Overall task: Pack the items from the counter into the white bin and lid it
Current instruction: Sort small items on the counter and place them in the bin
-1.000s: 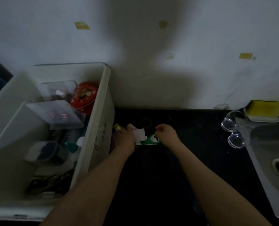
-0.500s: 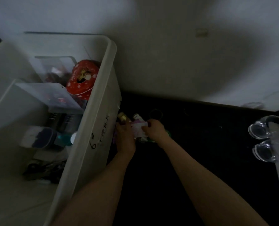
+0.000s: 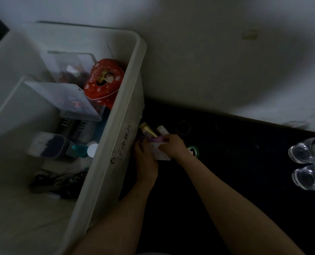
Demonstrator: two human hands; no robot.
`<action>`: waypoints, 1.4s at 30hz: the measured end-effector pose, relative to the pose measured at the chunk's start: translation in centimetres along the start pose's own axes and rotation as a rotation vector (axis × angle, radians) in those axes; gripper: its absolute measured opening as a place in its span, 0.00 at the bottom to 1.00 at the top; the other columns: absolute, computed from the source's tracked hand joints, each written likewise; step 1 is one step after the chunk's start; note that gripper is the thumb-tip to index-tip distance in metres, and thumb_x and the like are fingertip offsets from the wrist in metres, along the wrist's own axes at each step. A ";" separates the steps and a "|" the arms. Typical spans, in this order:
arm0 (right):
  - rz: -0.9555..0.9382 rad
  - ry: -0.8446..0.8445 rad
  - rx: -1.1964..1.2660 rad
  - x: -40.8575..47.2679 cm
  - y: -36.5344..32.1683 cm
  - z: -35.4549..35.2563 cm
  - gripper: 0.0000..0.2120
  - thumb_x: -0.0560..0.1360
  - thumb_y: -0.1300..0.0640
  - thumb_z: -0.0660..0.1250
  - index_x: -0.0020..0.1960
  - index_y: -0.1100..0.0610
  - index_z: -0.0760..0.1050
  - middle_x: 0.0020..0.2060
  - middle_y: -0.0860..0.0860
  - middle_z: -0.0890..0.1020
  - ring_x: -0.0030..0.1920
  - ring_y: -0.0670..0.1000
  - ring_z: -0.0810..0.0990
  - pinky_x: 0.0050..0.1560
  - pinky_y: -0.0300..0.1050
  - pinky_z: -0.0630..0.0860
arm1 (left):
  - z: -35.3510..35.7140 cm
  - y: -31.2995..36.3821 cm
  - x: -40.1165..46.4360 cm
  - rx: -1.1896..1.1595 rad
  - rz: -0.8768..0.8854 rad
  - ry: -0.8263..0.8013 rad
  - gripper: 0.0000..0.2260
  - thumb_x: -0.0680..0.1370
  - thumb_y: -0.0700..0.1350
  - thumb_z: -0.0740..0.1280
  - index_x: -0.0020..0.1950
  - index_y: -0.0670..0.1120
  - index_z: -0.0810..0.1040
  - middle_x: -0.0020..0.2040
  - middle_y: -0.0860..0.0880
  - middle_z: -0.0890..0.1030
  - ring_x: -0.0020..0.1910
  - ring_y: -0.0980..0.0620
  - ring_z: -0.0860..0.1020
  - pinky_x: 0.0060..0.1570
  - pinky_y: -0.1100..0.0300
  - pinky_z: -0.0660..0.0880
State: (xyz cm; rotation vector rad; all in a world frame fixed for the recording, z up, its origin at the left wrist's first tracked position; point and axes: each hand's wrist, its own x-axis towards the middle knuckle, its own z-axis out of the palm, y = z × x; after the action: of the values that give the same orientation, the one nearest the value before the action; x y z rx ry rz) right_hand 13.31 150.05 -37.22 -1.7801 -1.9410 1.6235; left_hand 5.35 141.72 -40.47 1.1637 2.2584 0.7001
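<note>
The white bin (image 3: 127,100) stands on the left and holds a red tin (image 3: 103,83), clear plastic boxes and other items. Beside its right wall, on the black counter (image 3: 236,162), my left hand (image 3: 144,159) and my right hand (image 3: 172,147) both hold a bundle of small things: a pale pink packet (image 3: 159,153) and gold-capped tubes (image 3: 149,131). My right hand's fingers curl over the packet's top. A green and white item (image 3: 193,150) lies just right of my right wrist, partly hidden.
Two clear glass cups (image 3: 300,153) sit at the right edge of the counter. A thin dark ring (image 3: 183,127) lies on the counter behind my hands. The white wall (image 3: 208,61) rises right behind the counter.
My right hand moved left from the green item onto the pink packet that my left hand holds. The view shifted down and left, closer to the bin.
</note>
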 end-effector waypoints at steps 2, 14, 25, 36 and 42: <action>-0.007 0.007 0.009 -0.5 0.3 0.1 0.15 0.74 0.64 0.63 0.60 0.63 0.75 0.59 0.60 0.78 0.59 0.56 0.77 0.46 0.35 0.67 | 0.1 0.1 -0.2 0.023 -0.007 -0.019 0.29 0.77 0.40 0.66 0.74 0.41 0.57 0.72 0.41 0.59 0.69 0.45 0.65 0.69 0.60 0.64; -0.009 0.166 0.068 -8.9 7.1 -2.4 0.15 0.74 0.65 0.63 0.61 0.61 0.75 0.54 0.58 0.79 0.49 0.50 0.76 0.45 0.36 0.67 | -0.8 -2.1 -5.0 0.253 0.452 -0.251 0.39 0.69 0.62 0.69 0.75 0.53 0.56 0.76 0.45 0.51 0.72 0.43 0.59 0.69 0.49 0.63; 0.062 0.423 0.330 -17.6 16.1 -2.6 0.08 0.75 0.65 0.64 0.47 0.52 0.75 0.38 0.44 0.78 0.37 0.41 0.76 0.30 0.25 0.70 | 1.9 2.2 -10.0 -0.184 0.259 -0.549 0.35 0.74 0.55 0.68 0.76 0.51 0.55 0.72 0.47 0.63 0.69 0.49 0.65 0.64 0.58 0.65; 0.163 0.513 0.284 -19.6 19.6 -1.0 0.09 0.75 0.64 0.64 0.54 0.58 0.76 0.44 0.48 0.77 0.43 0.44 0.75 0.37 0.30 0.69 | 6.0 2.8 -12.8 -0.144 0.228 -0.516 0.10 0.81 0.48 0.57 0.60 0.49 0.71 0.57 0.49 0.75 0.54 0.53 0.73 0.50 0.63 0.68; 0.202 0.530 0.261 -19.0 19.8 -1.1 0.07 0.75 0.63 0.63 0.52 0.54 0.75 0.41 0.47 0.76 0.37 0.40 0.74 0.33 0.30 0.69 | 6.0 3.1 -12.8 -0.091 0.367 -0.531 0.14 0.81 0.45 0.58 0.65 0.44 0.74 0.63 0.48 0.74 0.57 0.57 0.71 0.57 0.67 0.65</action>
State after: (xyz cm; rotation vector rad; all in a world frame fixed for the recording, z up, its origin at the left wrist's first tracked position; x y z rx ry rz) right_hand 34.19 132.39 -39.36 -2.0697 -1.2974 1.2034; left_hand 17.48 133.76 -40.47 1.5250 1.5800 0.5359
